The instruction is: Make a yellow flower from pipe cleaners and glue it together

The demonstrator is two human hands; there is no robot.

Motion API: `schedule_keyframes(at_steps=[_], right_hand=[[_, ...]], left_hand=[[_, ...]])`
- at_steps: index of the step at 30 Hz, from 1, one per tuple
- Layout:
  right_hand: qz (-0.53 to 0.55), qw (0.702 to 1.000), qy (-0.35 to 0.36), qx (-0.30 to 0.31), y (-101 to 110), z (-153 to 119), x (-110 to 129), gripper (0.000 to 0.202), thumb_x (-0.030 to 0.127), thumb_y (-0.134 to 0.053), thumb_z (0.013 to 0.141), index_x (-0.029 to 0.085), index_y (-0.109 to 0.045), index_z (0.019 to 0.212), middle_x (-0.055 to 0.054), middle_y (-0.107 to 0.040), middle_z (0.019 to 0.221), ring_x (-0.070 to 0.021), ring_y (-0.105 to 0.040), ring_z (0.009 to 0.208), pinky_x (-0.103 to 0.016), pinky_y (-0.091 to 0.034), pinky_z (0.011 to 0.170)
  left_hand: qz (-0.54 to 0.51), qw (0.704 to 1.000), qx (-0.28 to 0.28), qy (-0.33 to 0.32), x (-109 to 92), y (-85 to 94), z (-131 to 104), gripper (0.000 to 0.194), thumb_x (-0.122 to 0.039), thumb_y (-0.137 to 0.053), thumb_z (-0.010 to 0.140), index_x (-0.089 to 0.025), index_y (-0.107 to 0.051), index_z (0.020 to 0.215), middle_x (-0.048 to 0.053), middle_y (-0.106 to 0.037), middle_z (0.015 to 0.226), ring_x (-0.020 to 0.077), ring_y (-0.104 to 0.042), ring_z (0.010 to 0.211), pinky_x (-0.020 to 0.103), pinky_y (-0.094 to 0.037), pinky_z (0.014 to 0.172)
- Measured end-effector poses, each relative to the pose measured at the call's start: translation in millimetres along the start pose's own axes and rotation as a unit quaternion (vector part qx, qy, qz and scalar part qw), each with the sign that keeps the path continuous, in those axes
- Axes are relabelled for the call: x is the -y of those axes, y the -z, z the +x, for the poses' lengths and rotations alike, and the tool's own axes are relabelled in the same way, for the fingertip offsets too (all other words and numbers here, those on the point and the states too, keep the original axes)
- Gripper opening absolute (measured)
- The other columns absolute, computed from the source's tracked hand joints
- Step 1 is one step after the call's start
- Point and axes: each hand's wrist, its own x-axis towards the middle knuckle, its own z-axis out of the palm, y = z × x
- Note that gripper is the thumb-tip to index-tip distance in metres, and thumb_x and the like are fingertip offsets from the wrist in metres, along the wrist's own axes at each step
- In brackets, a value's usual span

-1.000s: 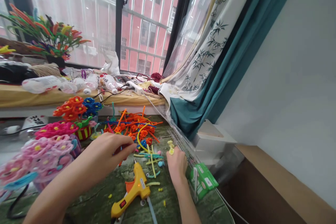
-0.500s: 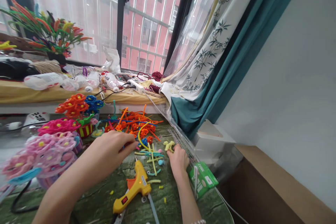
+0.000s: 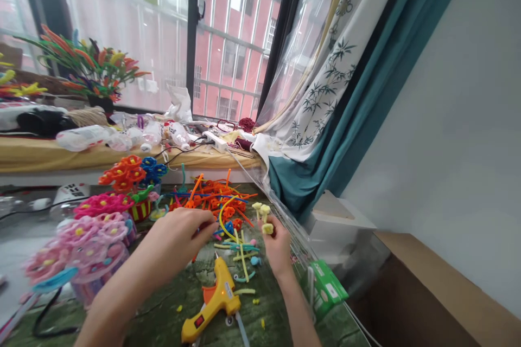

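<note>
Over the green tabletop (image 3: pixel 158 309), your left hand (image 3: pixel 179 238) hangs with thumb and forefinger close together—whether they pinch anything, you can't tell from here. Your right hand (image 3: pixel 278 249) has just turned and risen a little, gripping the pale yellow pieces (image 3: pixel 265 211); their heads now stand up, fanned above your fingers, so they look easier to reach and sort. The yellow glue gun (image 3: pixel 217 303) lies between your forearms, its nozzle near the loose pale stems (image 3: pixel 244 261).
</note>
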Motion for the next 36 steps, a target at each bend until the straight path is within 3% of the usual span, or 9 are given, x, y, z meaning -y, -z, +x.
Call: schedule_keyframes(at_steps=[3,7,13,18,24,31,36], right_hand=[[0.12,0.989,0.08,0.02,0,-1,34,0.031,0.044,-0.055,0.09,0.018,-0.062,0.076,0.001,-0.059,0.067,-0.0161,-0.054,0.062,-0.025,-0.044,0.056],[0.227,0.958,0.154,0.08,1,3,78,0.026,0.042,-0.064,0.085,0.017,-0.066,0.08,0.0,-0.061,0.07,-0.0155,-0.053,0.064,-0.024,-0.044,0.059],[0.319,0.914,0.189,0.165,-7,7,116,0.017,0.034,-0.071,0.081,0.017,-0.072,0.079,0.001,-0.063,0.071,-0.0138,-0.053,0.065,-0.022,-0.045,0.063],[0.349,0.902,0.162,0.196,-11,6,125,0.023,0.033,-0.076,0.077,0.016,-0.068,0.064,0.004,-0.054,0.059,-0.0092,-0.043,0.053,-0.019,-0.037,0.05],[0.342,0.906,0.119,0.217,-5,10,123,0.036,0.042,-0.081,0.071,0.015,-0.062,0.058,0.004,-0.053,0.049,-0.0078,-0.04,0.042,-0.019,-0.03,0.041],[0.339,0.904,0.084,0.247,-6,18,120,0.054,0.064,-0.078,0.067,0.015,-0.059,0.053,0.0,-0.057,0.048,-0.0081,-0.041,0.039,-0.021,-0.03,0.039],[0.328,0.903,0.061,0.27,-12,21,115,0.058,0.069,-0.08,0.058,0.016,-0.06,0.05,-0.001,-0.058,0.046,-0.0084,-0.042,0.036,-0.021,-0.028,0.036]], left_hand=[[-0.057,0.997,-0.051,0.011,-4,-2.0,3,0.028,-0.04,-0.053,0.088,-0.022,-0.072,0.083,0.003,-0.072,0.075,0.0204,-0.06,0.067,0.029,-0.036,0.066],[-0.167,0.978,-0.121,0.009,-9,-2.9,6,0.036,-0.051,-0.06,0.083,-0.021,-0.072,0.099,0.001,-0.068,0.073,0.0166,-0.056,0.061,0.025,-0.039,0.058],[-0.318,0.932,-0.174,0.006,-14,-2.8,4,0.032,-0.049,-0.07,0.077,-0.017,-0.071,0.08,0.0,-0.063,0.065,0.0157,-0.057,0.061,0.023,-0.045,0.057],[-0.397,0.897,-0.193,0.023,-12,-2.8,1,0.03,-0.046,-0.074,0.076,-0.015,-0.074,0.079,0.002,-0.07,0.068,0.017,-0.063,0.064,0.023,-0.049,0.059],[-0.422,0.882,-0.206,0.035,-6,-5.3,6,0.029,-0.044,-0.081,0.067,-0.016,-0.076,0.072,0.004,-0.074,0.07,0.0205,-0.067,0.07,0.023,-0.051,0.062],[-0.367,0.895,-0.248,0.059,3,-12.1,12,0.031,-0.046,-0.079,0.066,-0.016,-0.076,0.066,0.001,-0.071,0.065,0.0154,-0.058,0.061,0.02,-0.042,0.054],[-0.328,0.922,-0.198,0.051,9,-15.8,15,0.032,-0.048,-0.071,0.072,-0.018,-0.08,0.068,0.002,-0.073,0.066,0.0204,-0.062,0.068,0.024,-0.046,0.062]])
